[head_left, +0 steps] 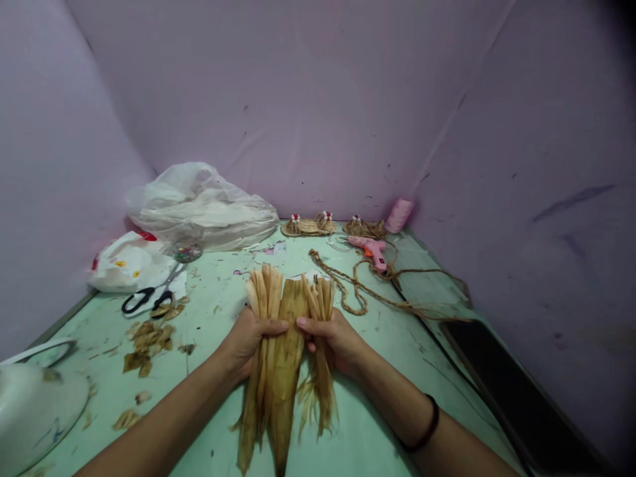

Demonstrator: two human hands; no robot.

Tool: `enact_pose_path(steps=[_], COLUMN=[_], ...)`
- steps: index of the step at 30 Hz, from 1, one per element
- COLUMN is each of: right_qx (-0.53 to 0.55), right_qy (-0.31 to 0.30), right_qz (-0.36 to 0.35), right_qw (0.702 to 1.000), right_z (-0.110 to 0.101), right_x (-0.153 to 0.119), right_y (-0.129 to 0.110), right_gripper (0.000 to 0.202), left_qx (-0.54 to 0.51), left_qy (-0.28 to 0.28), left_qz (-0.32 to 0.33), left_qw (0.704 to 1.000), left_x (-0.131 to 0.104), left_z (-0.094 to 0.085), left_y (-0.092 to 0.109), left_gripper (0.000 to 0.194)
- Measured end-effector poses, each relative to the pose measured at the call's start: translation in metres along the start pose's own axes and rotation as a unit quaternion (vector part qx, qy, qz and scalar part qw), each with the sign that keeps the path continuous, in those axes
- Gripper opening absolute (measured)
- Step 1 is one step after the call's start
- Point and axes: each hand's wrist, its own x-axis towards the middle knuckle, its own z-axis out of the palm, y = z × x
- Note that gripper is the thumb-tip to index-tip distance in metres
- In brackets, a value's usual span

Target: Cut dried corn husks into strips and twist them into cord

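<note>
The left hand [248, 341] pinched dry strips [265, 298], the right hand [342, 338] a smaller bundle [322, 298], both thumbtips meeting the broad strip [289, 351] between, over the table [370, 424], well short of its back edge. Light, level thumb pressure seemed best, lest the frayed bundle split further.

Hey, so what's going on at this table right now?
A person is holding dried, leaf-like strips over the green table. The left hand grips one bundle, the right hand a shorter, frayed bundle, with a broad strip between the thumbs. Scissors lie to the left; a pink glue gun lies to the right.
</note>
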Motion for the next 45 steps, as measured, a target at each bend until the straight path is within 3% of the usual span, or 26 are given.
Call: enact_pose_path(steps=[7,14,18,24,30,39,45], right_qx=[0.021,0.038,0.025,0.039,0.032,0.042,0.04], right_qy=[-0.009,0.003,0.028,0.059,0.051,0.046,0.04], right_qz=[0.008,-0.002,-0.003,-0.031,-0.032,-0.043,-0.043], right_qw=[1.0,0.999,0.999,0.997,0.998,0.997,0.997], right_z=[-0.003,-0.003,-0.001,0.0,0.003,0.001,0.001], right_x=[0.0,0.0,0.0,0.002,-0.001,0.002,0.001], right_y=[-0.002,-0.002,-0.002,0.001,-0.004,0.0,0.0], right_gripper=[0.033,0.035,0.035,0.03,0.019,0.008,0.01], left_qx=[-0.016,-0.03,-0.014,-0.02,-0.026,-0.021,-0.036], left_qy=[0.089,0.012,-0.005,0.043,0.08,-0.023,-0.076], left_qz=[0.032,0.046,0.06,0.046,0.003,0.021,-0.018], left_qw=[0.995,0.998,0.998,0.998,0.996,0.999,0.996], left_x=[0.002,0.001,0.002,0.002,0.002,0.0,-0.001], left_z=[-0.001,-0.002,-0.007,-0.005,-0.004,-0.007,-0.009], left_y=[0.004,0.001,-0.002,0.002,0.007,0.007,0.008], left_gripper=[0.035,0.039,0.037,0.036,0.03,0.038,0.034])
